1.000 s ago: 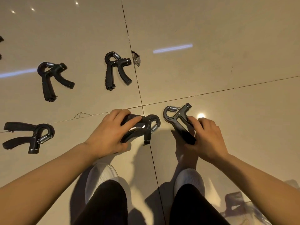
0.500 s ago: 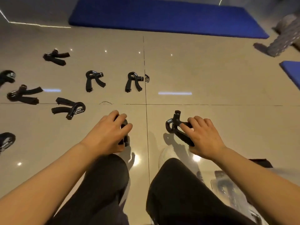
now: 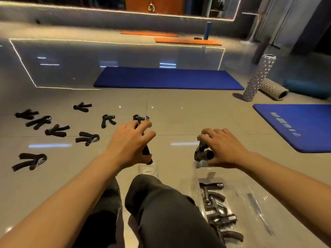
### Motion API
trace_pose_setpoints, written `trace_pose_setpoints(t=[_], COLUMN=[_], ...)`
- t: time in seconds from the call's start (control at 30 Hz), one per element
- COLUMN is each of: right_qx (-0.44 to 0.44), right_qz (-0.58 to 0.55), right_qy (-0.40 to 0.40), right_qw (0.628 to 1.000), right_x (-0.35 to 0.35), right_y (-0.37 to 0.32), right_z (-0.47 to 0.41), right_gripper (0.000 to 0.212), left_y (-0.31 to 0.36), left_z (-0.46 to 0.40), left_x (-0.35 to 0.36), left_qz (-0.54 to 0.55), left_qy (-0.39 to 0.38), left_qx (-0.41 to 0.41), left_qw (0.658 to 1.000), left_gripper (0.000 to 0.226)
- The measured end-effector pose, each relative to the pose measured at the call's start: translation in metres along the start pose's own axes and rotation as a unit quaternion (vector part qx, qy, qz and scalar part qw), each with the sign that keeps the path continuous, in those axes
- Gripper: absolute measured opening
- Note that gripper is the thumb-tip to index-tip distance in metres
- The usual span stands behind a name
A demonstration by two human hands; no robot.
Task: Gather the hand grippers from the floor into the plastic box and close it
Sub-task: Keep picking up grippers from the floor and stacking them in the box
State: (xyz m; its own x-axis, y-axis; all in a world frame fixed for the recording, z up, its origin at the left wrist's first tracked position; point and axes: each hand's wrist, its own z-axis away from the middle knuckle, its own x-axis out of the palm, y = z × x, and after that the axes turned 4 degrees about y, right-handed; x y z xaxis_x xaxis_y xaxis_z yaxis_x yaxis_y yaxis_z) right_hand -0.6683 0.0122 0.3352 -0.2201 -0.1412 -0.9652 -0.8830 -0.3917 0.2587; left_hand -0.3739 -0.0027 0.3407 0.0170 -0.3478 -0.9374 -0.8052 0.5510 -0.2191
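My left hand [image 3: 129,143] is shut on a black hand gripper [image 3: 146,151], held above the floor over my knees. My right hand [image 3: 223,147] is shut on another black hand gripper [image 3: 203,154], just above the near end of the clear plastic box [image 3: 250,199]. The box lies on the floor at the lower right with several grippers [image 3: 217,212] inside. Several more black grippers lie on the tiles to the left, among them one [image 3: 87,137] nearest my left hand, one [image 3: 29,161] at the far left and one [image 3: 107,119] further back.
My dark trouser legs [image 3: 157,212] and a white shoe [image 3: 147,170] fill the lower middle. A blue mat [image 3: 168,78] lies ahead, another blue mat [image 3: 300,126] at the right. Two grey foam rollers [image 3: 258,77] stand and lie at the back right.
Both hands have lifted their grippers off the floor and moved toward me. The view has tilted up, so the box with its grippers now shows at the lower right.
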Motion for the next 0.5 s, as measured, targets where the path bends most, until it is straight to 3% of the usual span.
trace_pose_setpoints(t=[0.27,0.5], right_qx=[0.024,0.050], right_qz=[-0.033,-0.139], right_qy=[-0.017,-0.090], right_qw=[0.999,0.985], right_x=[-0.001,0.051], right_y=[0.037,0.057], right_z=[0.080,0.120], right_gripper=[0.064,0.063], left_y=[0.091,0.128], left_z=[0.007,-0.020], left_x=[-0.038,-0.017], left_qz=[-0.014,-0.004], left_qy=[0.019,-0.038], left_qx=[0.020,0.081], left_qw=[1.000,0.996], left_gripper=[0.070,0.078])
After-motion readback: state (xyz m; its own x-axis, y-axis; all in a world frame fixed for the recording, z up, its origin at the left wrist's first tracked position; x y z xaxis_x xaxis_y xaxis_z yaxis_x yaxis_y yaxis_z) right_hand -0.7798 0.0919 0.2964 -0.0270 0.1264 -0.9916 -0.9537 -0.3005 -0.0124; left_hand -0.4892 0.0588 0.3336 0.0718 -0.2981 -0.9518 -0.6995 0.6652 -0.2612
